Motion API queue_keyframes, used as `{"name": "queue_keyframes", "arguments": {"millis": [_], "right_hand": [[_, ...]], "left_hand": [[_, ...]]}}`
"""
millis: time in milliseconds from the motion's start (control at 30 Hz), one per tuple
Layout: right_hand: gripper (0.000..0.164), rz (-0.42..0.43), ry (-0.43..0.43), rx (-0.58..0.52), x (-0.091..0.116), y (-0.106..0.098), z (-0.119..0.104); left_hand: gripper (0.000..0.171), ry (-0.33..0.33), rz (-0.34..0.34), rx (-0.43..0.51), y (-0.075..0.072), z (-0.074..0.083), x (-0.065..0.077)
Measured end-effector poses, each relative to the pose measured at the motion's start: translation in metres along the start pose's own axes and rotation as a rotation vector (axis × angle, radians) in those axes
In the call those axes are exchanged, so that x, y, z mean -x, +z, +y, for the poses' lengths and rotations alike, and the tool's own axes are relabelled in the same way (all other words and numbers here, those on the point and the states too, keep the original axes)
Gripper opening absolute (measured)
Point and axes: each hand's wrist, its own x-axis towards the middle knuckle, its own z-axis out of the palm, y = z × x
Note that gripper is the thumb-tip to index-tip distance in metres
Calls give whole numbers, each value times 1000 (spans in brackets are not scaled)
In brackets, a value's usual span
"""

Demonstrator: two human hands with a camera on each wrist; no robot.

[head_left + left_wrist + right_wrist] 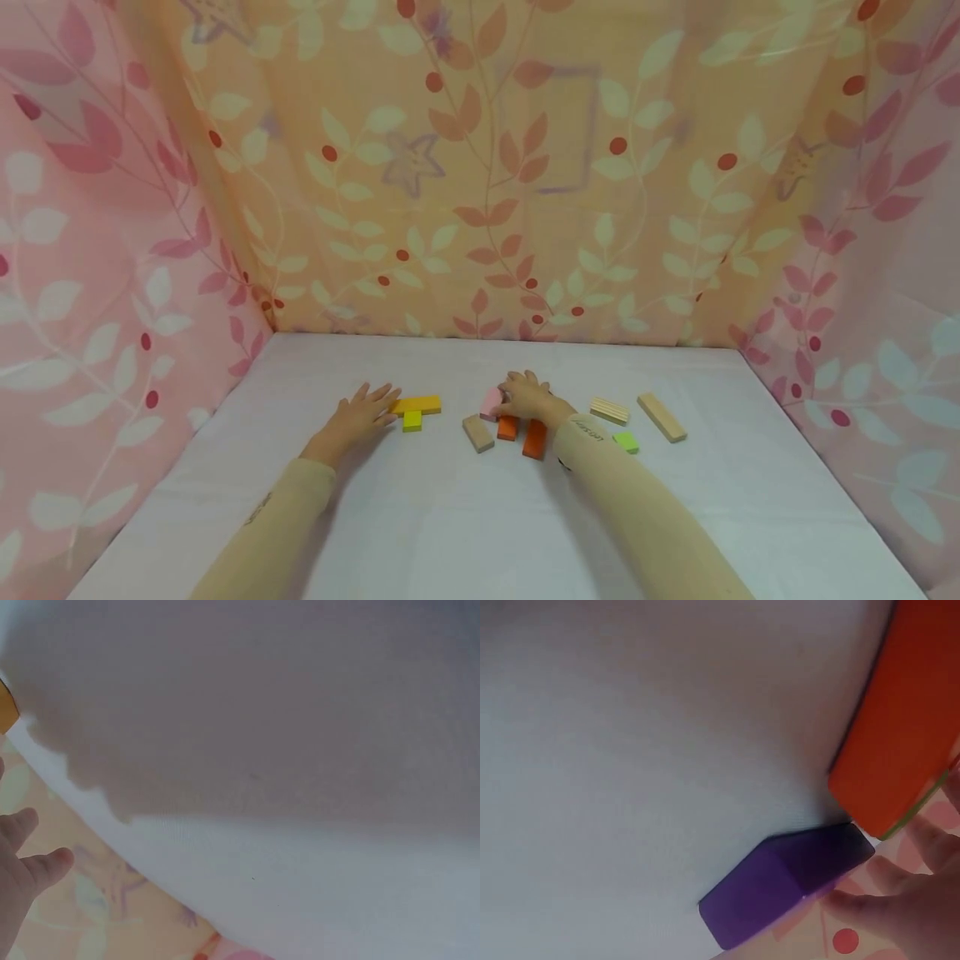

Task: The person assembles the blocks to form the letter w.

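My left hand (358, 419) lies at the left with its fingers spread. Its fingertips reach the left end of a yellow-orange block (417, 405), and a small yellow block (412, 421) sits against the near side of that block. My right hand (531, 397) is over a group of blocks, fingers bent loosely downward. A pink block (491, 403) is beside its thumb. Two orange-red blocks, a short one (507, 428) and a longer one (535, 439), lie just below the palm. In the right wrist view, a purple block (769, 889) sits near the fingertips; what lies under the palm is partly hidden.
A plain wooden block (477, 433) lies left of the orange-red ones. Right of the right forearm are a ridged wooden block (609, 410), a light green block (626, 442) and a long wooden block (662, 417). Patterned cloth walls (480, 167) enclose the white table (435, 517).
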Motion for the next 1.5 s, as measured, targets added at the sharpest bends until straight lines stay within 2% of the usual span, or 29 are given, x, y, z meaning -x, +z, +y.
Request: {"name": "queue_keyframes", "arguments": {"millis": [100, 200, 533, 700, 933, 1233, 1500], "right_hand": [[57, 9, -21, -59, -1, 0, 0], [55, 22, -43, -163, -2, -1, -3], [43, 19, -13, -394, -9, 4, -5], [41, 39, -25, -431, -9, 5, -6], [38, 62, 19, -476, -7, 3, -9], [37, 109, 68, -544, -6, 3, -12], [40, 163, 89, -623, -10, 1, -16]], "left_hand": [[53, 2, -10, -25, 0, 0, -3], [52, -5, -25, -41, 1, 0, -5], [50, 2, -47, -70, 3, 2, -10], [48, 5, -55, -83, 2, 4, -11], [47, -17, -40, -127, 4, 4, -16], [45, -79, -16, -154, 6, 3, -25], [44, -86, -4, -201, 6, 3, -26]]}}
